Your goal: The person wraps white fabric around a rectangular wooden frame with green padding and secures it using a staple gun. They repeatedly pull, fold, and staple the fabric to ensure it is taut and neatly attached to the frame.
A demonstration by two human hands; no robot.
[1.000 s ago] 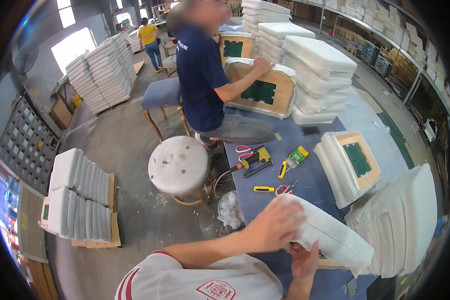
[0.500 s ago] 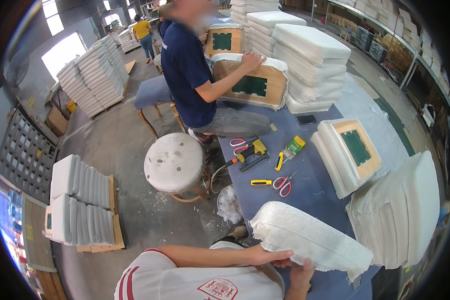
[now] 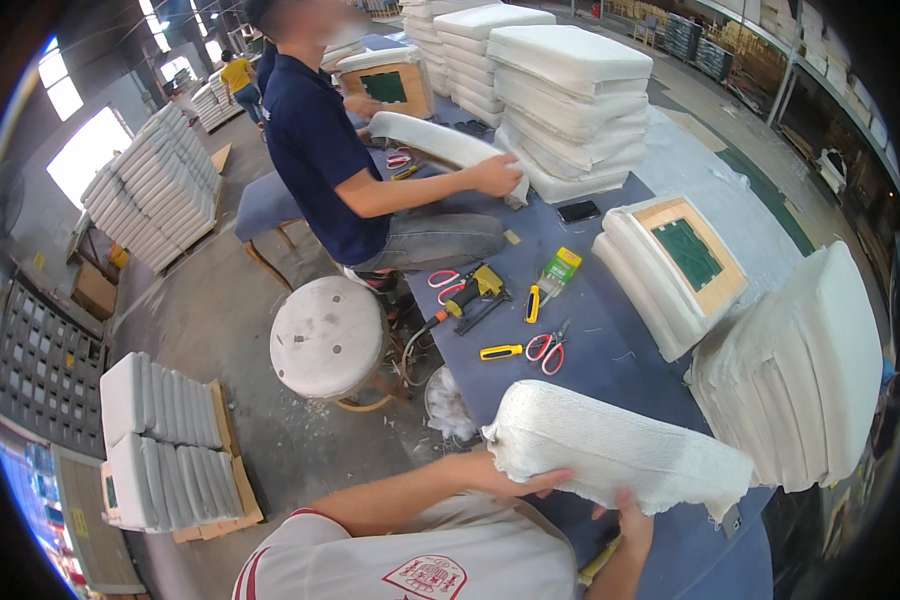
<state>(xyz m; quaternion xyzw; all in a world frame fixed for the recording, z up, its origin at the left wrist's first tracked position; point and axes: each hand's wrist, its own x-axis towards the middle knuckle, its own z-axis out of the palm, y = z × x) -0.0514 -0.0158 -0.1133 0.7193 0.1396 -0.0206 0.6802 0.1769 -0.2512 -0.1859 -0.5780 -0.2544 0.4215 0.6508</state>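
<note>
I have both hands clamped on the white padded cushion (image 3: 620, 455) at the near edge of the blue table (image 3: 620, 350) — left hand (image 3: 515, 480) pinching its end, right hand (image 3: 632, 512) beneath — so I'd keep the fabric taut and support its middle.

A blue-covered worktable (image 3: 610, 360) served as the landmark. On it lay red-handled scissors (image 3: 547, 346), just beside a yellow-handled utility knife (image 3: 501, 351), with a yellow staple gun (image 3: 480, 288) and a second pair of red scissors (image 3: 443, 279) farther along. A dark phone (image 3: 578, 211) rested beyond them, near a tall stack of white cushions (image 3: 570, 95). An upturned seat pad with a wooden frame and green centre (image 3: 688, 258) sat at the table's right side. Left of the table stood a round white stool (image 3: 328, 338), and a co-worker in a navy shirt (image 3: 315, 150) sat past it.
</note>
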